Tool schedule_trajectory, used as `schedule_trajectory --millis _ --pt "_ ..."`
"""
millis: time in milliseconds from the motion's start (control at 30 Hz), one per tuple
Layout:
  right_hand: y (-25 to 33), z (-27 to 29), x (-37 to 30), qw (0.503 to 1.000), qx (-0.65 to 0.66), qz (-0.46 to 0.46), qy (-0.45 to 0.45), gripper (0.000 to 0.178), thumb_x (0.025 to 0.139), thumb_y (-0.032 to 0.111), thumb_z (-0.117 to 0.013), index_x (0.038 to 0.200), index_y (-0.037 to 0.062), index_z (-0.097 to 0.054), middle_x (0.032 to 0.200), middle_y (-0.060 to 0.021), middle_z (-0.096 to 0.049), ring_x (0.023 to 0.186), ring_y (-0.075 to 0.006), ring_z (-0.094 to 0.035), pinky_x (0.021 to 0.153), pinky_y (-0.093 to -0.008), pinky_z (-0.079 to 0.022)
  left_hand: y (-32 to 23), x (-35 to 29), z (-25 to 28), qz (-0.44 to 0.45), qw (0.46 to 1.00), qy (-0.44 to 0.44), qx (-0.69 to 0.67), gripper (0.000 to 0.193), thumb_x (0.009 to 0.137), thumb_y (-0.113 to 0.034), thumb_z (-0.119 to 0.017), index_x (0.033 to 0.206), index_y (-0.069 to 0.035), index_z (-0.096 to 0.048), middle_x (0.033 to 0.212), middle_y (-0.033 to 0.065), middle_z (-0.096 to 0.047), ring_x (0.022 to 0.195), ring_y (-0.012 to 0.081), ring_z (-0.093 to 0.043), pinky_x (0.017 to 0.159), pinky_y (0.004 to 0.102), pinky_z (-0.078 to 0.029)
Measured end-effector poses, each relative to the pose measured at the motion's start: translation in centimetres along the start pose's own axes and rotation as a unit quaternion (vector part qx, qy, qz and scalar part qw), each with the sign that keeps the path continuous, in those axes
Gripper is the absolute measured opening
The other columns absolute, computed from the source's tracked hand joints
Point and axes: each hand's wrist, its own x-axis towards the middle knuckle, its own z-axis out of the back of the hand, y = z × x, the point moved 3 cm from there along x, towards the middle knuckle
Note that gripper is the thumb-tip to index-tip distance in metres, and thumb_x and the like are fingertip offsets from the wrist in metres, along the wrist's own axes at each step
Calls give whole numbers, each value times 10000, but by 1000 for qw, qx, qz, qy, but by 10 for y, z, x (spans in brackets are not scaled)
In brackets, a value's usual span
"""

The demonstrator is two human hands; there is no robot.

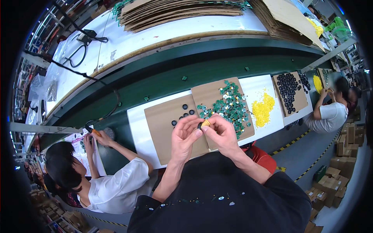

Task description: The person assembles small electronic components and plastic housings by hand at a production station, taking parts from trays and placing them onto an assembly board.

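Note:
Both my hands meet above the brown cardboard sheets on the bench. My left hand [184,136] pinches a small black round part [199,125] between thumb and fingers. Against it, my right hand [222,134] has its thumb and forefinger closed at a small yellow piece [207,122]; its exact shape is too small to make out. Several loose black round parts [185,106] lie on the left cardboard [163,120], just beyond my left hand. Past my right hand spreads a pile of small green circuit boards [229,106] on another cardboard sheet.
Right of the boards lies a heap of tiny yellow pieces [263,110], then a cardboard sheet of black round parts [287,91]. A green conveyor belt [163,87] carries scattered boards. Co-workers sit at left [116,182] and far right [330,112]. Stacked cardboard [182,15] lies on the upper shelf.

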Motion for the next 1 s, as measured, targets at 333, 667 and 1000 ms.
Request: schedule_trajectory --millis 333,667,1000 --pt "0 -16 -7 928 314 -194 -55 66 938 39 -638 885 19 -671 674 35 -493 570 -42 -377 535 -180 -301 4 -4 4 -65 997 12 25 485 851 154 -627 1300 -7 -535 1307 198 -608 1120 240 -622 972 321 -500" --pt "-2 -21 -10 906 369 -199 -54 62 967 28 -596 964 11 -656 649 34 -475 564 -36 -362 528 -195 -306 6 -7 -1 -160 978 -11 136 404 841 155 -636 1217 14 -589 1279 189 -617 1170 263 -612 1038 353 -496" --pt "-20 -11 -17 819 501 -277 -20 65 972 24 -573 970 23 -638 644 34 -456 549 -31 -347 522 -200 -306 25 -6 5 -167 972 13 165 335 824 134 -655 1133 6 -628 1249 172 -634 1181 274 -607 1031 361 -500"
